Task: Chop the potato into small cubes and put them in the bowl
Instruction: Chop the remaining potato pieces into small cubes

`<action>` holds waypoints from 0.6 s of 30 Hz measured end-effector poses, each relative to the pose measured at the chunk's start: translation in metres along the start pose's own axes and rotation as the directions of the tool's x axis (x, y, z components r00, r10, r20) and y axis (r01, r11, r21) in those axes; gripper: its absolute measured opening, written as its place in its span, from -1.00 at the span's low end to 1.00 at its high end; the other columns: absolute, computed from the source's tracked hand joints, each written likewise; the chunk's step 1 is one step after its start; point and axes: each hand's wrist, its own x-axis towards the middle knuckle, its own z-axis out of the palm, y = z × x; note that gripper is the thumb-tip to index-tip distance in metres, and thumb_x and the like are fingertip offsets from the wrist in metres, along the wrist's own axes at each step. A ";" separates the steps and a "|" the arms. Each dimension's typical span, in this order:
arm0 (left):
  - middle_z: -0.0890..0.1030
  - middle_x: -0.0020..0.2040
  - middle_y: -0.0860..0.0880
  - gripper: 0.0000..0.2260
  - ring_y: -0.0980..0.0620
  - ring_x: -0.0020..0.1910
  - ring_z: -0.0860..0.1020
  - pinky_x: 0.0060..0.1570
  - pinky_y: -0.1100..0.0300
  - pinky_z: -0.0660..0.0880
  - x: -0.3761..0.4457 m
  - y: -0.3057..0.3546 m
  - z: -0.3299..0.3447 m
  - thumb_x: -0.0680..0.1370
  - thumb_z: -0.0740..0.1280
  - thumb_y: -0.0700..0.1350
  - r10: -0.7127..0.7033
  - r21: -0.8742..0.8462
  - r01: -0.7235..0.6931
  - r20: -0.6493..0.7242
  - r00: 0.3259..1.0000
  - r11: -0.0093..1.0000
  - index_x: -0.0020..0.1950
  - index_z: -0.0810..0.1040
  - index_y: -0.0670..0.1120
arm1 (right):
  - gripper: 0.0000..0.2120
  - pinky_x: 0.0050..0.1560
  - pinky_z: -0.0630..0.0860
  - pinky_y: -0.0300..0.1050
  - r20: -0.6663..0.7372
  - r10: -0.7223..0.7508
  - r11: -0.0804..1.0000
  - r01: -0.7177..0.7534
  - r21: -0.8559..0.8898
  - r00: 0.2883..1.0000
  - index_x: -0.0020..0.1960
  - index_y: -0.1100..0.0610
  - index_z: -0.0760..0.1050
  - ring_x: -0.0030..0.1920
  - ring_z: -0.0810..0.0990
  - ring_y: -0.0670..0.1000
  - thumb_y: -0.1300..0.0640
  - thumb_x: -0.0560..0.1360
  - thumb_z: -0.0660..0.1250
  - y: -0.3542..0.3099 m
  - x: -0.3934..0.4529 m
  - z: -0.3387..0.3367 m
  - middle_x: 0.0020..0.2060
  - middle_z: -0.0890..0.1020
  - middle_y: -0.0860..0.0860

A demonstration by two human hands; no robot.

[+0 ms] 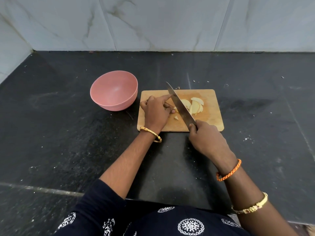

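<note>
Potato: pale slices fanned in a loose heap on the board, right of the knife blade. One small cut piece lies apart, nearer the person, left of the blade. More potato may sit under the left hand's fingers; hidden, cannot tell.

Knife: long blade runs diagonally across the board, tip toward the far left, heel at the right hand. It crosses the near-left edge of the slices. Whether the edge is touching the board cannot be told.

Right hand: fingers wrapped tight round the handle, which is hidden inside the fist. Grip sits close to the blade, likely for control.

Left hand: most fingers curled down onto the board beside the blade; whether they pinch any potato cannot be told. Forefinger stretched out, tip touching the blade's flat side, seemingly steadying it or wiping off a stuck bit.

Bowl: pink, on the counter just left of the board, no potato in it. Placed on the off-knife side, probably so the left hand can sweep cubes across.

Judgement: slicing done, cubing barely begun, nothing transferred.
</note>
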 end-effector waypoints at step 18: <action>0.61 -0.03 0.10 -0.62 0.03 0.11 0.35 -0.09 0.14 0.05 0.000 0.010 -0.003 0.46 0.38 -0.14 0.022 0.092 -0.029 0.076 0.997 0.995 0.25 0.50 0.08 | -0.75 -0.22 0.48 -0.09 0.032 0.048 0.989 -0.052 0.137 0.998 -0.04 0.08 0.47 -0.21 0.56 0.00 -0.02 0.63 0.09 0.023 -0.030 -0.007 -0.23 0.56 0.03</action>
